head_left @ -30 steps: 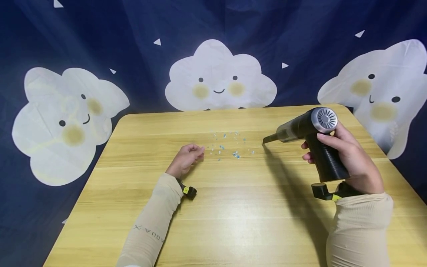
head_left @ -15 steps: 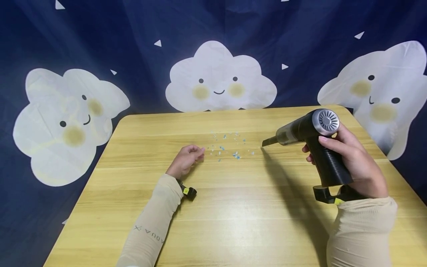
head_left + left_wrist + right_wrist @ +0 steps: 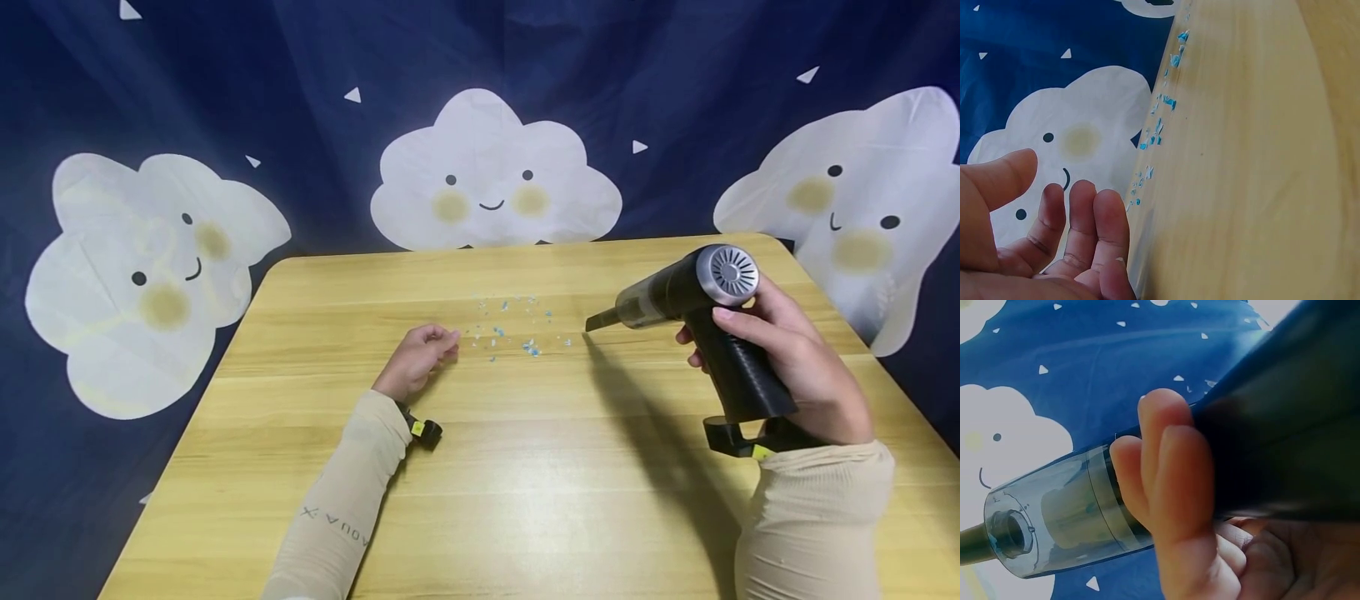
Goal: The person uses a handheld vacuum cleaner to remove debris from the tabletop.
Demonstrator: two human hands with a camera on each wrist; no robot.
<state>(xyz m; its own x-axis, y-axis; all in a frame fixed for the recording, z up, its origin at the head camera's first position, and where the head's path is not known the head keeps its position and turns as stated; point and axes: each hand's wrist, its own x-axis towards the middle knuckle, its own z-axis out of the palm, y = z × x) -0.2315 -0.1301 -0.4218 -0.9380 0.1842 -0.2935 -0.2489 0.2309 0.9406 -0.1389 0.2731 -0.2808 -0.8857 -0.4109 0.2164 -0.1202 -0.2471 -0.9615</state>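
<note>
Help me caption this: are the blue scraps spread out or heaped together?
Spread out: the blue scraps lie scattered on the table, with gaps between many of them.

Pale glare lies on the table (image 3: 525,487) before me, and my tool (image 3: 723,354) helps cast a long, soft-edged shadow. Seen from my right wrist, its handle (image 3: 1310,444) looks dark and blurred.

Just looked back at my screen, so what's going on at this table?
A person's right hand grips a black vacuum, its nozzle aimed at blue and white bits scattered on the table. The nozzle is just right of them; whether it touches the table is unclear. The left hand, holding nothing visible, is at their left.
</note>
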